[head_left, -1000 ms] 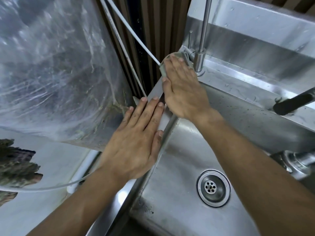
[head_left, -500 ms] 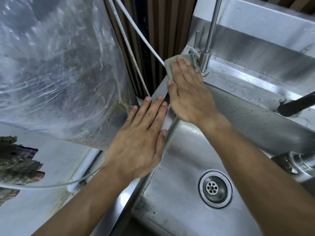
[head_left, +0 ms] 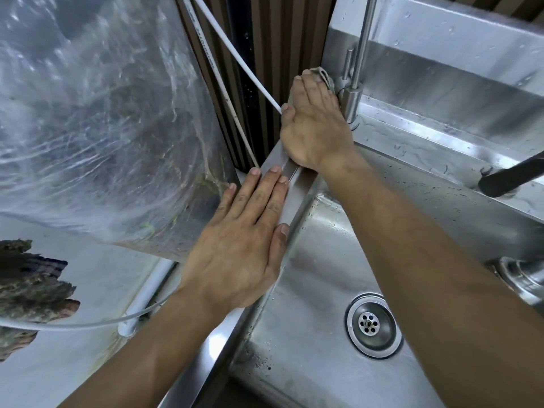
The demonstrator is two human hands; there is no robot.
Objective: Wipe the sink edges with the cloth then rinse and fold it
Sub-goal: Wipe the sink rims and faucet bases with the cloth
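Observation:
A steel sink fills the right half of the view, with its drain low in the basin. My right hand lies flat with straight fingers on a grey-green cloth, pressing it onto the sink's far left corner edge beside a thin steel tap post. Most of the cloth is hidden under the hand. My left hand rests flat, fingers straight, on the sink's left rim, holding nothing.
Clear crinkled plastic sheeting hangs at the left. Two white hoses run down past dark slatted panelling. A black tap spout juts in from the right. A steel backsplash rises behind the sink. A rough dark object sits far left.
My right hand has pushed the cloth farther back along the edge toward the tap post, covering more of it. My left hand stays flat on the rim.

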